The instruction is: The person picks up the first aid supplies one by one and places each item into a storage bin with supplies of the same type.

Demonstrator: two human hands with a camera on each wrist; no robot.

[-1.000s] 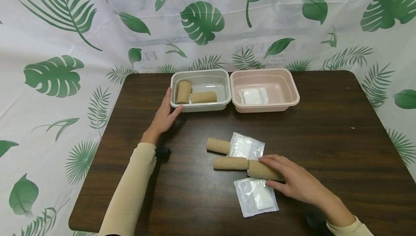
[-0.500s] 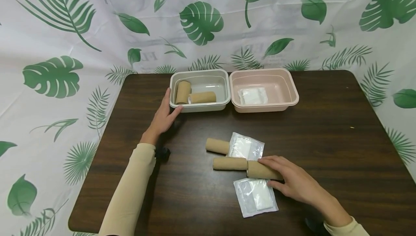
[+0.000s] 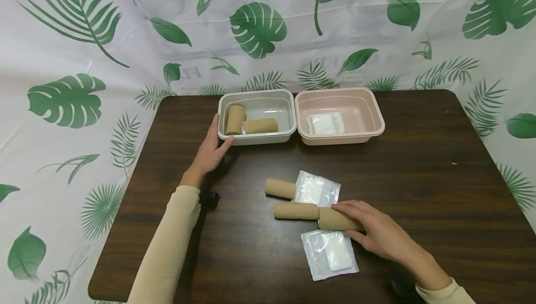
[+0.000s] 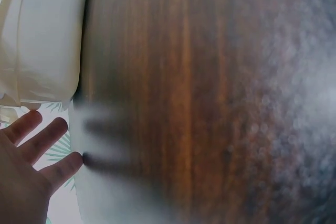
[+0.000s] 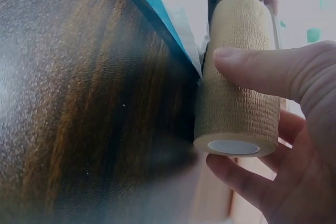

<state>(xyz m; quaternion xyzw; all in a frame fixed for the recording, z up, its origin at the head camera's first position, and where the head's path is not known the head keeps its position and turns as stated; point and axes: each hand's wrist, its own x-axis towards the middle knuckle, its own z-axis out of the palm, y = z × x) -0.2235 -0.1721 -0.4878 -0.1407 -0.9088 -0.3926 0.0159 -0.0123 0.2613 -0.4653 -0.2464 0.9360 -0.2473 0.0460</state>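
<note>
My right hand [image 3: 383, 232] holds a tan self-adhesive bandage roll [image 3: 338, 219] lying on the table, thumb on its near side and fingers on the far side. In the right wrist view the roll [image 5: 244, 93] shows its crinkled wrap and white core. Touching its left end is a thinner tan roll [image 3: 296, 211], with another tan roll [image 3: 279, 188] behind. Clear packets with white pads lie behind [image 3: 317, 188] and in front [image 3: 331, 254]. My left hand [image 3: 208, 152] rests with extended fingers against the left front corner of the grey bin [image 3: 268, 140], which contains two tan rolls [image 3: 260, 125].
Right beside the grey bin stands a pink bin [image 3: 341, 140] with white packaged pads [image 3: 325, 123] in it. Both bins are at the back of the dark wooden table [image 3: 418, 164]. A leaf-print cloth [image 3: 188, 62] hangs behind the table.
Almost nothing differs. My right thumb has shifted slightly toward the bandage roll's near side; the roll stays in place, and my left hand remains at the grey bin.
</note>
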